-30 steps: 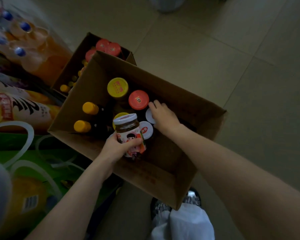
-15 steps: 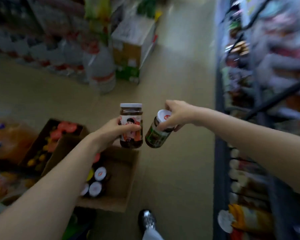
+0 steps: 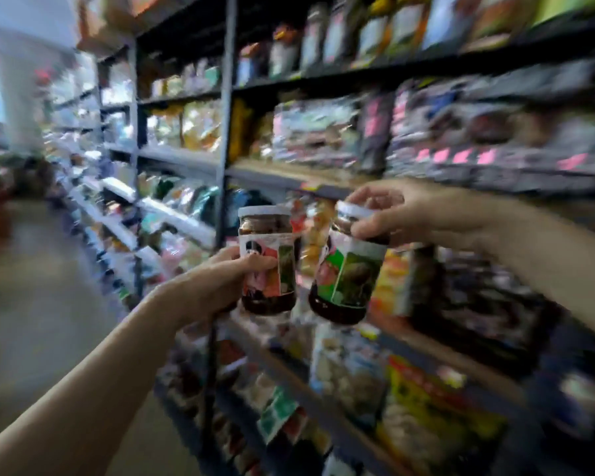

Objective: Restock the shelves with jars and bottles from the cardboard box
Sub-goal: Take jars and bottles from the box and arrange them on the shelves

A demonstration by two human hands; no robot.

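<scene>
I hold two dark sauce jars with white lids up in front of the shelving. My left hand (image 3: 207, 286) grips the left jar (image 3: 267, 261) round its body, upright. My right hand (image 3: 406, 214) pinches the right jar (image 3: 347, 280) by its lid from above, and that jar hangs tilted. The jars are side by side, almost touching. Behind them runs a dark metal shelf unit (image 3: 225, 132) packed with packets. The cardboard box is out of view.
The shelves (image 3: 323, 187) fill the right and centre, with several tiers crowded by blurred bags and packets. An aisle floor (image 3: 31, 304) opens on the left, with more shelving running away along it. The whole picture is motion-blurred.
Both hands lifted the jars out of the box, and my view swung up from the floor and box to the shelves on the right.
</scene>
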